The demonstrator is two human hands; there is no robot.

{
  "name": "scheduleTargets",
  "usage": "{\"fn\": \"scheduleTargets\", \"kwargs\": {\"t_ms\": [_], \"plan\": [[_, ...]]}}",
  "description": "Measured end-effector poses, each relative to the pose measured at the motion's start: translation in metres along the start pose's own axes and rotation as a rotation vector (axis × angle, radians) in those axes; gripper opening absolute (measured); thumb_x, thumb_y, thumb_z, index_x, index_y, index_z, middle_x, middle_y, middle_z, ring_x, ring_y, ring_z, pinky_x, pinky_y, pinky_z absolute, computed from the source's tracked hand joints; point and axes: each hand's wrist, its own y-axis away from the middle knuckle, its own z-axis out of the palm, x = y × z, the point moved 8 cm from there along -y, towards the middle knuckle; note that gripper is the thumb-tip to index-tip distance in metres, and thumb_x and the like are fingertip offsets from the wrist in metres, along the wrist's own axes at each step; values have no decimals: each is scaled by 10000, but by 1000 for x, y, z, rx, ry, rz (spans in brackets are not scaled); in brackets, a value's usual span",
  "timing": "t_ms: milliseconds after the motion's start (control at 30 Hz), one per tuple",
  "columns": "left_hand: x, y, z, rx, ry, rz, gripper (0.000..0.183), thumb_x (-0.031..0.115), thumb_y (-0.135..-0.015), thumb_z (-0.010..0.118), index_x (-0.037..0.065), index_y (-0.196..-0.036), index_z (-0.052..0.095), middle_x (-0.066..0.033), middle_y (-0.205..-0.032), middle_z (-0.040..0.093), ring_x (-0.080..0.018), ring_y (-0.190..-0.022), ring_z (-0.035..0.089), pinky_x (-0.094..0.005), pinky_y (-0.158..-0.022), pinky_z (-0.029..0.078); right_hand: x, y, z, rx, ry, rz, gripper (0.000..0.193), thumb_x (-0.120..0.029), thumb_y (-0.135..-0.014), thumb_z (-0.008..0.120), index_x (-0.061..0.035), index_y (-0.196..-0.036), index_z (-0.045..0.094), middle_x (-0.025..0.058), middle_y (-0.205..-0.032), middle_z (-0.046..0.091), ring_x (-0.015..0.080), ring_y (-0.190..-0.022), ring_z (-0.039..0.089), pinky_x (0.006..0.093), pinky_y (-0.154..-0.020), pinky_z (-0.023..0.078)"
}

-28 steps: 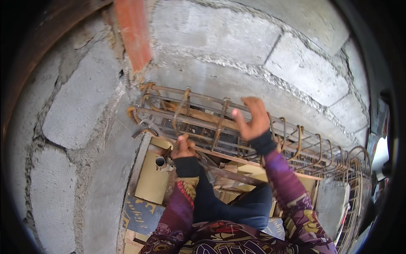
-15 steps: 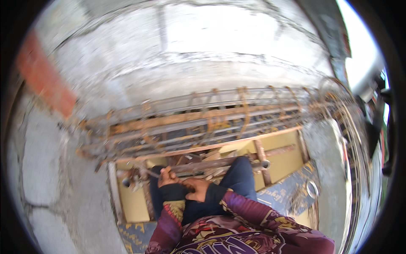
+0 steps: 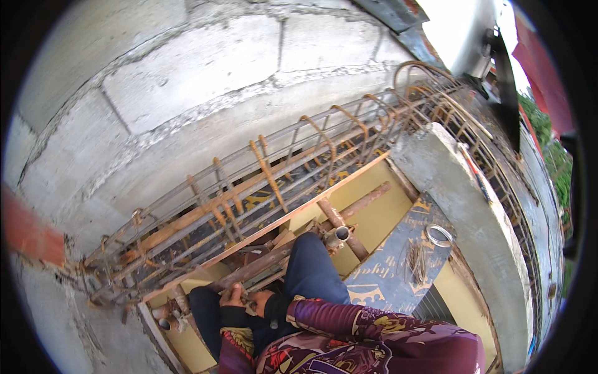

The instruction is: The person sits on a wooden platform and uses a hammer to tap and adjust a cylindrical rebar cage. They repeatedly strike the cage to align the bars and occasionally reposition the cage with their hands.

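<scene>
Both hands, left hand (image 3: 232,295) & right hand (image 3: 260,303), pinch thin dark tie wire (image 3: 248,298) beside rusty scaffold pipe (image 3: 261,266); wire's light, springy, I'd grip near ends.

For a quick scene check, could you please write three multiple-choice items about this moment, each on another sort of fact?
1. Where does the rebar cage lie?
A. along the block wall
B. on the person's lap
C. behind the person

2. What colour are the boards under the scaffold pipes?
A. white
B. yellow
C. green

3. How do the two hands stand?
A. spread apart
B. raised overhead
C. close together

A: the cage runs beside the wall.
B: the boards show yellow.
C: left hand and right hand meet low, by the knees.
</scene>
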Motion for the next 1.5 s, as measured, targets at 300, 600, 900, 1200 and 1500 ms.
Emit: {"fn": "scheduleTargets", "kwargs": {"t_ms": [300, 600, 900, 1200, 1500], "plan": [[-41, -34, -5, -3, -131, -29, 290, 261, -863, 719, 24, -1020, 667, -30, -802, 626, -112, -625, 563, -276, -535, 462, 4, -19, -11, -23, 55, 53, 349, -309, -804, 624, -37, -1018, 661, 258, -908, 662, 442, -896, 632, 477, -794, 511], [-28, -15, -3, 89, -244, -68, 322, 307, -883, 690, -13, -900, 663, -53, -761, 644, -107, -614, 568, -272, -541, 453, -6, -22, -7, -105, -31, -52, 302, -247, -867, 565, 15, -998, 642, 277, -926, 647, 446, -893, 615, 444, -780, 483], [-11, -11, -1, 81, -456, -109, 446, 466, -852, 665, 21, -873, 681, -87, -724, 653, -165, -623, 606, -331, -580, 468, 62, -45, 24, -78, -184, 28, 253, -243, -830, 587, -7, -899, 643, 264, -830, 636, 445, -833, 611, 446, -725, 482], [21, 7, 8, 32, -506, -87, 534, 574, -850, 574, 49, -849, 674, -142, -798, 668, -274, -819, 657, -380, -757, 487, 66, -45, 19, -37, -224, 40, 236, -226, -818, 604, -12, -904, 652, 252, -814, 640, 432, -813, 621, 446, -716, 485], [7, 2, 10, 111, -60, -51, 382, 400, -931, 599, 34, -968, 701, -43, -749, 635, -122, -648, 585, -295, -594, 467, 72, -44, 16, -34, -315, 32, 269, -252, -829, 621, -4, -927, 665, 240, -791, 652, 396, -766, 641, 409, -694, 493]]}}
